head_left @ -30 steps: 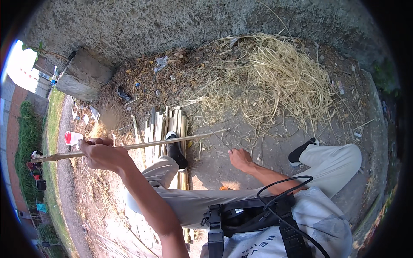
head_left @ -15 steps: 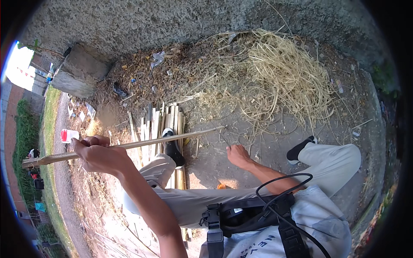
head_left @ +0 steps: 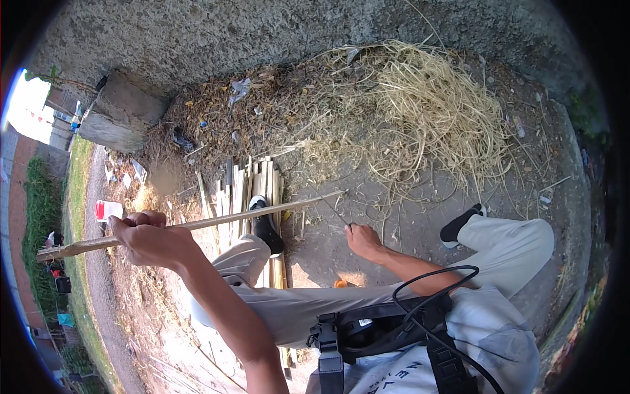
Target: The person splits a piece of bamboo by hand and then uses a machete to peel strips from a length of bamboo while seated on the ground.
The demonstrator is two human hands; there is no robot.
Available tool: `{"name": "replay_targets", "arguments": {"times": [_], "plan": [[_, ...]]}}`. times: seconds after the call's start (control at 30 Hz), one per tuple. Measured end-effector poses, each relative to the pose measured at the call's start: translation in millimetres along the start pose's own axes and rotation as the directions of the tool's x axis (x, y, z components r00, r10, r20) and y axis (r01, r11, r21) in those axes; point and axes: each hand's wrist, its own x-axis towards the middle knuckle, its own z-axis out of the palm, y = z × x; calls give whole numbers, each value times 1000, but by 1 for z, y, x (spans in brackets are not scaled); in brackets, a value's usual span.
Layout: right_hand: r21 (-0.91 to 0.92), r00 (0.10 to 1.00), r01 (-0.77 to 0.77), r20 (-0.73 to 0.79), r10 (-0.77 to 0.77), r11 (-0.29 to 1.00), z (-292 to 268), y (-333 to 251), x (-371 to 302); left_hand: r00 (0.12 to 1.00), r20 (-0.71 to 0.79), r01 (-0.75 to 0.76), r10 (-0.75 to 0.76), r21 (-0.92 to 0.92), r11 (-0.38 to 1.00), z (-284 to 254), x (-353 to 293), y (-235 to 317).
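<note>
Seen from the head camera, the left hand [head_left: 149,236] is clenched around a long, thin, pale bamboo strip [head_left: 197,223] that runs level from the far left across a bundle of split bamboo slats [head_left: 252,180] on the dirt ground [head_left: 420,223]. The right hand [head_left: 363,240] pinches a thin dark sliver [head_left: 326,202] near the strip's right tip. A black shoe [head_left: 266,226] rests on the slats; a heap of pale straw [head_left: 420,111] lies beyond.

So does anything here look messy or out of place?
Mostly the ground: a tangled heap of straw sprawls by the wall, with scraps of litter among the debris. The split sticks lie neatly bundled; the left hand grips a long stick.
</note>
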Motion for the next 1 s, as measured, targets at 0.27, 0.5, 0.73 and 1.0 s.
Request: {"name": "replay_targets", "arguments": {"times": [0.27,0.5,0.73,1.0], "plan": [[-69,997,-65,-35,63,995,21,48,23,1000,7,8,-8,-8,1000,6,-1,-3],[-125,967,-206,126,221,971,16,93,31,1000,4,11,-11,-26,1000,9,-3,-4],[-18,996,-87,-26,87,996,25,35,13,999,36,-22,22,17,1000,5,2,-5],[-51,942,-264,202,269,963,25,82,37,1000,31,5,-6,35,999,1,7,-8]]}}
